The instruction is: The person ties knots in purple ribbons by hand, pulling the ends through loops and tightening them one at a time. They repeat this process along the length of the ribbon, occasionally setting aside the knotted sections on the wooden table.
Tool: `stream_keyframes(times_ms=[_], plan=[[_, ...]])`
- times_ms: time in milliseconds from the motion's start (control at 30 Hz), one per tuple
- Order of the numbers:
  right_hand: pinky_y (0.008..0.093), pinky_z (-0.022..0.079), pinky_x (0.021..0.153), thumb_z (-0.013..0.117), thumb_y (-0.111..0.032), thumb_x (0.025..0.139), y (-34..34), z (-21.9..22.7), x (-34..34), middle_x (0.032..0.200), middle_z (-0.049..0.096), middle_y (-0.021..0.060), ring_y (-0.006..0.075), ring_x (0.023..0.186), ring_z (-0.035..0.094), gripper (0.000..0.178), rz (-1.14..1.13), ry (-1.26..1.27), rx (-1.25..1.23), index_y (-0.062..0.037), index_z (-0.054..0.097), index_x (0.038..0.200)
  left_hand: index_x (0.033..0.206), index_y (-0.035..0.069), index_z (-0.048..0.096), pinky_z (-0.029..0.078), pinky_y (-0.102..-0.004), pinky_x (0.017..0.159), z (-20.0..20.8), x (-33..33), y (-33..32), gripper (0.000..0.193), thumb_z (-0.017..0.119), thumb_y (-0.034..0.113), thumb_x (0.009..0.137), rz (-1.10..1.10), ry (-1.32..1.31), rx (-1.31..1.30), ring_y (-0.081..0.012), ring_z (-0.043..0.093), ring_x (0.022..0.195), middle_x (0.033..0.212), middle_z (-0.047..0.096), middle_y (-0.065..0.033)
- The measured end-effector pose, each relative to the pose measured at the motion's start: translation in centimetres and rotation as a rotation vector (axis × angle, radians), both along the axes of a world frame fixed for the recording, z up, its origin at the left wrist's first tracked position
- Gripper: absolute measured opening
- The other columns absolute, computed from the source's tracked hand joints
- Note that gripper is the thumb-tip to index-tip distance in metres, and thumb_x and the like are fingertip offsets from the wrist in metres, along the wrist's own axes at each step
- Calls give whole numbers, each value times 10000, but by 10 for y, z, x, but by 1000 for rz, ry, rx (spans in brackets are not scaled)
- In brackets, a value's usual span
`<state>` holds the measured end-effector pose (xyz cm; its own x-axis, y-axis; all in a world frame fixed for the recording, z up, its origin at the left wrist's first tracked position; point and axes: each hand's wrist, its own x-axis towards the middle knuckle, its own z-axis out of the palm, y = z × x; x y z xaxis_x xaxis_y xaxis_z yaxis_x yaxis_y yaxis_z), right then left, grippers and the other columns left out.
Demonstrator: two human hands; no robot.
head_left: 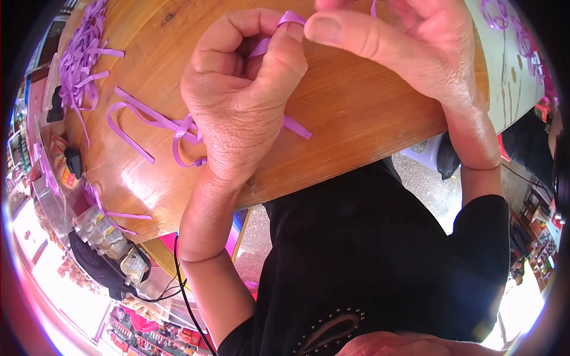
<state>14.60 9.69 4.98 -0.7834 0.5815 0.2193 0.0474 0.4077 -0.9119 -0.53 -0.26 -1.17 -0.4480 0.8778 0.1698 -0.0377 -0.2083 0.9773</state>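
Above the wooden table, my left hand is closed, pinching a purple ribbon between thumb and bent forefinger. The ribbon loops over the thumb tip, and part of it shows inside the curled fingers. Close beside it, my right hand has its thumb against the ribbon's edge and its forefinger just above. A short strand of purple shows between the right thumb and fingers; the upper fingertips are cut off by the frame. Loose purple ribbon pieces lie on the table just left of my left wrist, one end emerging on its right.
A heap of purple ribbons covers the far left edge of the wooden table. More ribbon loops lie on a white surface at the right. Clear containers and a black cable sit beyond the left edge.
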Motion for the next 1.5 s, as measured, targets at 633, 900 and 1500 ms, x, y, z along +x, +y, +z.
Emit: stream_keyframes(times_ms=[633, 900, 1500], plan=[[201, 473, 725, 597, -17, 797, 17, -43, -7, 887, 583, 72, 106, 817, 574, 179, 230, 467, -16, 20, 555, 967, 953, -33, 577, 384, -162, 625, 13, 5, 2, 127, 599, 6, 834, -167, -240, -65, -64, 494, 701, 877, 600, -45], [206, 475, 719, 690, -30, 766, 2, -16, -5, 890, 584, 71, 112, 822, 580, 272, 18, 245, -116, 12, 547, 993, 961, -36, 579, 358, -149, 591, 11, 5, -2, 137, 604, 15, 836, -29, -56, -29, -39, 463, 649, 794, 577, -13], [213, 472, 756, 614, -40, 799, 10, -22, -8, 886, 594, 56, 108, 819, 577, 172, -54, -30, -546, 19, 565, 953, 1004, 14, 552, 341, -210, 604, 24, 11, -1, 147, 542, 91, 880, -142, -532, -191, -69, 382, 644, 779, 496, 13]])
